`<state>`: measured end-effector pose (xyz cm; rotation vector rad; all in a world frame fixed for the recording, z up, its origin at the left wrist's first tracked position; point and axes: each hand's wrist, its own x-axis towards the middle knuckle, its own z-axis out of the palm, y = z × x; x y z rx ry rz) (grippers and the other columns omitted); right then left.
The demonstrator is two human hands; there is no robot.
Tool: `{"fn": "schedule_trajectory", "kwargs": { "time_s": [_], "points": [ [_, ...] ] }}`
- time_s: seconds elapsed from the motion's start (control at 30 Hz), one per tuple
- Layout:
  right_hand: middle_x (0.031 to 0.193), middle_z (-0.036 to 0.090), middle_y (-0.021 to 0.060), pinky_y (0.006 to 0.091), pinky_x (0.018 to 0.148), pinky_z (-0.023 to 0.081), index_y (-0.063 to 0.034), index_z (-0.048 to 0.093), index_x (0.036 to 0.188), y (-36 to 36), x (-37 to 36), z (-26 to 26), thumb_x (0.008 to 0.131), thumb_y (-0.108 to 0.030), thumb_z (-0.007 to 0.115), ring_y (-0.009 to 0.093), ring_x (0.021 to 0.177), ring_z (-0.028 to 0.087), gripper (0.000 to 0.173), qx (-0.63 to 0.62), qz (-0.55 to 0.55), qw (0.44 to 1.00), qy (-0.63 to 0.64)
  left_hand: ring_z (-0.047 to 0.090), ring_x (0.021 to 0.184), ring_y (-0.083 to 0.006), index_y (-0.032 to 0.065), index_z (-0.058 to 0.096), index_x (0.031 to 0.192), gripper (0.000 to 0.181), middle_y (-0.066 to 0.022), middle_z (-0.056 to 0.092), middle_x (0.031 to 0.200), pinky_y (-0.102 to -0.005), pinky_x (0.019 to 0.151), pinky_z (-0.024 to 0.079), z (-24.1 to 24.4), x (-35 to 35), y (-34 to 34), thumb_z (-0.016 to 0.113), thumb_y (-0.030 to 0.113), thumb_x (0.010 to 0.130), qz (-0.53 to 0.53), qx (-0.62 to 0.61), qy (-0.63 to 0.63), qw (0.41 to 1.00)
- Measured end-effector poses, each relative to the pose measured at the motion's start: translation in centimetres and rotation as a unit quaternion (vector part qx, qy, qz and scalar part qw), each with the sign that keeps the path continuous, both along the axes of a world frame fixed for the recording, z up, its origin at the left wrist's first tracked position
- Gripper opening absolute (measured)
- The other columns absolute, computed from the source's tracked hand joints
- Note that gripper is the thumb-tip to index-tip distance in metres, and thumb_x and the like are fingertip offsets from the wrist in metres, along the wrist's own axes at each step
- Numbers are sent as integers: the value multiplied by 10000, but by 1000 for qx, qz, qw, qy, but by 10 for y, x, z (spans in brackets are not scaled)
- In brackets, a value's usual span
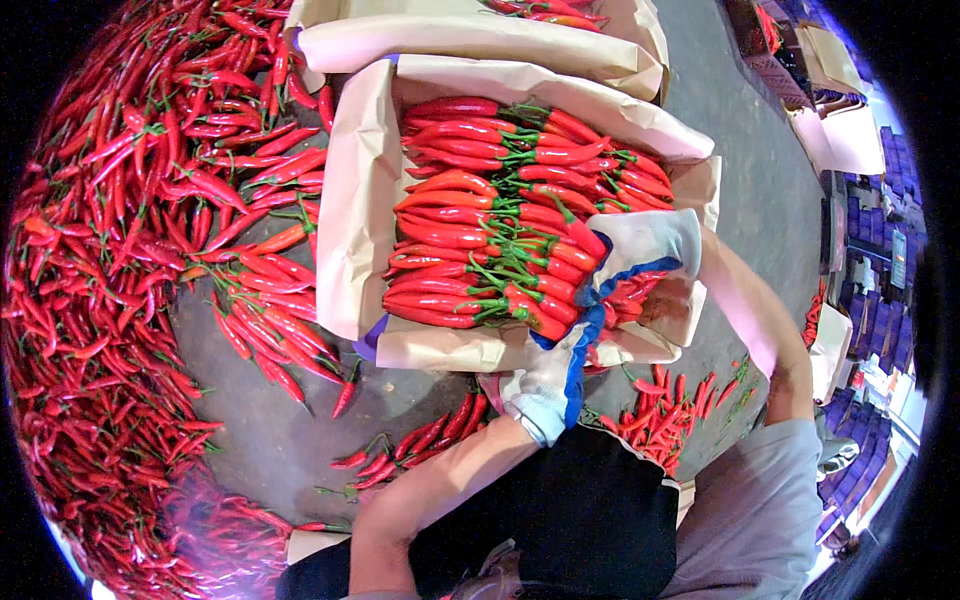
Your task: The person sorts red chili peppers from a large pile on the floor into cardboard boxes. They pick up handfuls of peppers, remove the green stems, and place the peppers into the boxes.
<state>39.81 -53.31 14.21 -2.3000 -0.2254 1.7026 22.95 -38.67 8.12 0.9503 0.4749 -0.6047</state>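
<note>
Rows of red chillies (450, 236) with green stems lie in a box lined with brown paper (352, 202). In a white and blue glove, my right hand (645, 240) comes in from the right and grips the tip ends of a bunch of chillies (566, 259) at the right of the rows. My left hand (562, 367), gloved alike, reaches over the box's near edge and holds the lower end of the same bunch. The bunch's stems point left, towards the stems of the left row. Both sets of fingertips are partly hidden.
A large heap of loose red chillies (97, 315) covers the left of the grey surface (277, 420). Smaller groups of chillies (660, 420) lie near my body. Another paper-lined box (480, 45) stands behind. Purple crates (874, 300) are stacked at far right.
</note>
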Motion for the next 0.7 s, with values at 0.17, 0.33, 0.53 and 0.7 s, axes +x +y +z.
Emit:
{"fn": "schedule_trajectory", "kwargs": {
  "time_s": [0.17,0.33,0.53,0.7],
  "points": [
    [1140,600,234,400,918,459,0,533,1229,15,6,-30,690,-394,772,351,1083,579,710,37,106,990,-80,599,1085,-270,-7,502,1274,372,-151,581,1200,-402,941,513,-11,-2,-1,551,179,955,19,-173,192,966],
    [1123,608,205,419,912,460,-16,530,1232,4,-9,-27,740,-345,724,355,1045,588,623,41,59,968,-241,605,1083,-317,-4,462,1288,432,-199,566,1209,-426,936,511,-3,3,21,558,254,956,-46,-204,282,936],
    [1093,619,181,407,891,475,-56,569,1196,-31,-50,-40,762,-221,718,348,1008,602,488,132,-190,875,-426,664,920,-261,29,478,1296,391,-128,637,1104,-372,787,560,25,19,64,575,173,945,-220,-178,154,947],
    [1018,603,159,432,826,485,-115,580,1205,-10,-84,-34,756,-227,704,322,940,605,478,115,-169,916,-345,628,697,-315,104,604,1160,349,-145,625,860,-418,623,521,25,65,72,656,230,839,-335,472,-384,719]
  ]
}}
